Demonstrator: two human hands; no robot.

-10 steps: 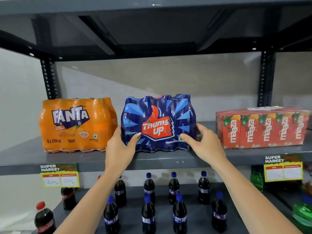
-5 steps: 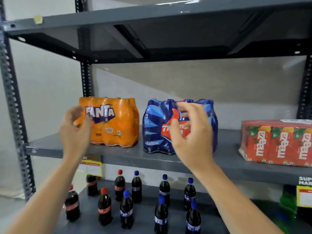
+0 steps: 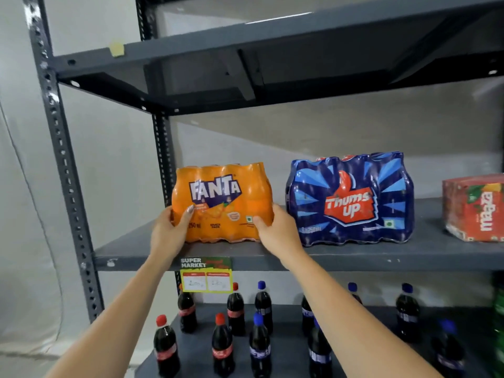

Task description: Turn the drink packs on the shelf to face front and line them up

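Note:
An orange Fanta pack stands on the grey middle shelf, label toward me. My left hand grips its lower left corner and my right hand grips its lower right corner. To its right, apart from it, a blue Thums Up pack stands with its logo facing front. A red Maaza carton pack sits at the far right, cut off by the frame edge.
A dark shelf hangs overhead. Perforated uprights stand at the left. A yellow price tag hangs under the shelf edge. Several cola bottles stand on the lower shelf, and something green shows at the right edge.
Both hands left the Thums Up pack, moved left and closed on the Fanta pack's lower corners. The view has swung left.

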